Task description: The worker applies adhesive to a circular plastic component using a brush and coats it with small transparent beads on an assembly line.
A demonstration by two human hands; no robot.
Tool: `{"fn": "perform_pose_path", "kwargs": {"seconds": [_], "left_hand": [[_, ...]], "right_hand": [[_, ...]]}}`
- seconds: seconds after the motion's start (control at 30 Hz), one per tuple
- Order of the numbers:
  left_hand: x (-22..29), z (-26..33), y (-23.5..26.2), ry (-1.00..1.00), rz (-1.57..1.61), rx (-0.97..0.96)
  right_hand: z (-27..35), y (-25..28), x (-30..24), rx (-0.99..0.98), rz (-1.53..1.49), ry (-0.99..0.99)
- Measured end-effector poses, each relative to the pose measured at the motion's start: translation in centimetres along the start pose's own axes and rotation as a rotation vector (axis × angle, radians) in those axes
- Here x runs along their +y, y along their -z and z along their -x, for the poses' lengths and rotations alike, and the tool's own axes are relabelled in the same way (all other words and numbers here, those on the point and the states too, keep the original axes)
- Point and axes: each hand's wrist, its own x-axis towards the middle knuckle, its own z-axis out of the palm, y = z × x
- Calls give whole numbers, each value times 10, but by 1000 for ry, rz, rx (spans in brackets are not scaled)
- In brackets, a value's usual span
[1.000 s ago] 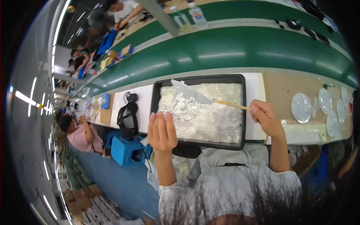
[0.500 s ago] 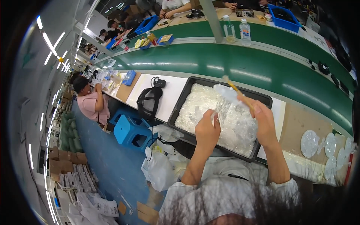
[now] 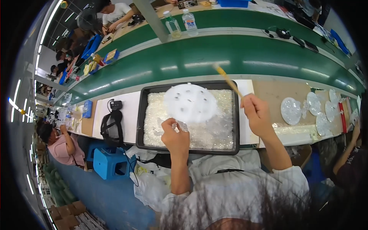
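Left hand (image 3: 176,136): grip pinching near edge of white disc (image 3: 191,102).
Right hand (image 3: 256,115): grip wrapped round yellow brush (image 3: 232,83), bristles apart from disc.
White disc: over clear granules (image 3: 157,111) in black tray (image 3: 236,126).

Bright tube lights (image 3: 15,91) leave glare streaks across the green surface (image 3: 268,48), while fisheye distortion curves the darkened edges.

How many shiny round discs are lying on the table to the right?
5: big disc nearest the right hand, second disc right of it, third disc farthest back, fourth disc in front of that, fifth disc nearest the front. More may be hidden.
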Motion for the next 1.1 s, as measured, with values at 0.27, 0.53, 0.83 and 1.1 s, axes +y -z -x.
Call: {"fn": "perform_pose_path", "kwargs": {"seconds": [0.27,0.53,0.83,1.1], "left_hand": [[1,-5,2,-8,69,41],[5,-7,5,-56,161,19],[-8,-19,1,-37,386,-94],[-24,-23,-2,-98,394,-244]], "right_hand": [[-12,0,22,-126,111,202],[-30,-1,29,-421,178,282],[-86,15,29,-317,18,314],[-107,6,11,-698,531,479]]}}
